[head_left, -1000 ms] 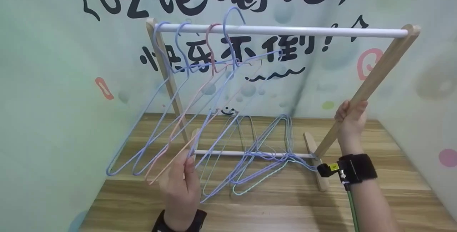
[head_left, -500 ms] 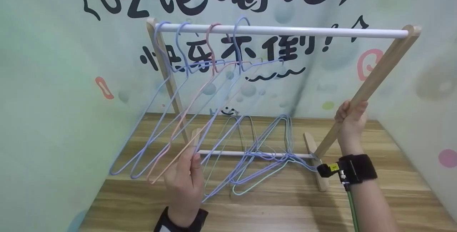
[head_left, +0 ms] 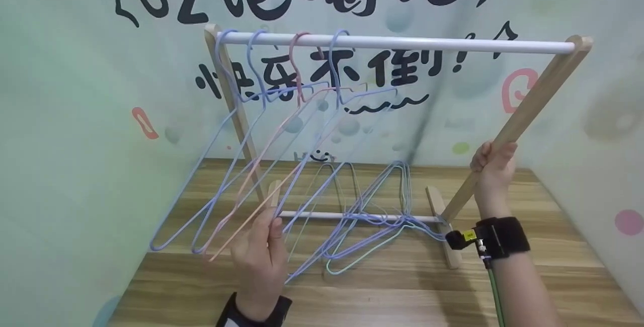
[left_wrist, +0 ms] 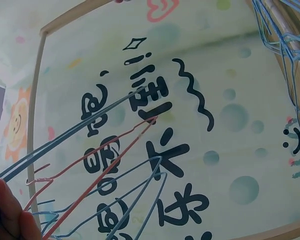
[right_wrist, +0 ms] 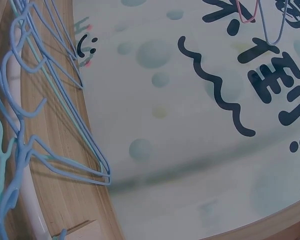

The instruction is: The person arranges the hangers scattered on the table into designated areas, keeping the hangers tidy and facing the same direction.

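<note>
Presently our left hand (head_left: 261, 256) pinches the lower bar of the blue hanger (head_left: 322, 166), whose hook sits over the white rail (head_left: 427, 44) beside three others. Our right hand (head_left: 493, 166) wraps around the rack's slanted wooden post (head_left: 533, 100). More hangers (head_left: 372, 216) lie piled on the lower rod.

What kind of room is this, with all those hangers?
Probably a small indoor corner set up for hanging things. A wooden rack with a white rail stands on a wood floor, wire hangers hang on it, and cartoon lettering covers the wall.
</note>
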Demonstrator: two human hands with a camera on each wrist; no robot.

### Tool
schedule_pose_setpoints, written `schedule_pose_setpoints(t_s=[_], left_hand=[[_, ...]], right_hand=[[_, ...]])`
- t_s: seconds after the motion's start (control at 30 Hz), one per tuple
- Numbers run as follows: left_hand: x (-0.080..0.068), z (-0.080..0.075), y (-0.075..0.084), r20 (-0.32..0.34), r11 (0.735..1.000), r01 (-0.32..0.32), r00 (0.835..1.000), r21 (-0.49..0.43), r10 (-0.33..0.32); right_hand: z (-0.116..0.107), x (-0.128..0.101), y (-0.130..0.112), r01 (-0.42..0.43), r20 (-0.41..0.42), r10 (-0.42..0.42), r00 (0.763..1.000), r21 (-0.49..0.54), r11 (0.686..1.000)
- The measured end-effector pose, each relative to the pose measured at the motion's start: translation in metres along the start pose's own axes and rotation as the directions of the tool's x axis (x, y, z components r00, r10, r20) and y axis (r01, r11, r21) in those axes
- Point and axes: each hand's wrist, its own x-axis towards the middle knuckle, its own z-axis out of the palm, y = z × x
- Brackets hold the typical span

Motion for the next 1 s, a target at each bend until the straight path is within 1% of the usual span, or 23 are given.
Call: schedule_pose_setpoints(t_s=[0.27,0.43,0.53,0.7,0.8,0.93,1.0], left_hand=[[-0.0015,0.0006,-0.0012,0.003,1.0,0.004,1.0,0.019,-0.004],[-0.0027,0.0003,-0.0021,0.027,1.0,0.019,0.999,0.018,-0.02],[-0.0039,0.0001,-0.0029,0.042,1.0,0.031,0.999,0.007,-0.031],[-0.0065,-0.0012,-0.0035,0.069,0.998,0.069,0.995,-0.009,-0.068],[-0.0076,-0.0021,-0.0037,0.068,0.997,0.083,0.994,-0.005,-0.082],[-0.0084,-0.0032,-0.0039,0.052,0.997,0.08,0.995,0.009,-0.08],[-0.0094,-0.0037,-0.004,0.054,0.997,0.081,0.995,0.004,-0.081]], right_hand=[[0.0014,0.0,-0.0007,-0.019,-0.02,0.019,1.0,-0.007,1.0],[0.001,0.0003,-0.0001,-0.025,-0.026,0.025,0.999,-0.018,1.0],[0.0002,-0.0002,0.0006,-0.024,-0.022,0.024,0.999,-0.019,1.0],[-0.0004,-0.0007,0.0013,-0.004,0.012,0.004,1.0,-0.021,1.0],[-0.0003,-0.0008,0.0018,0.008,0.015,-0.007,1.0,-0.022,1.0],[0.0003,-0.0006,0.0018,0.009,-0.004,-0.01,1.0,-0.031,0.999],[0.0004,-0.0007,0.0018,0.01,-0.009,-0.01,1.0,-0.037,0.999]])
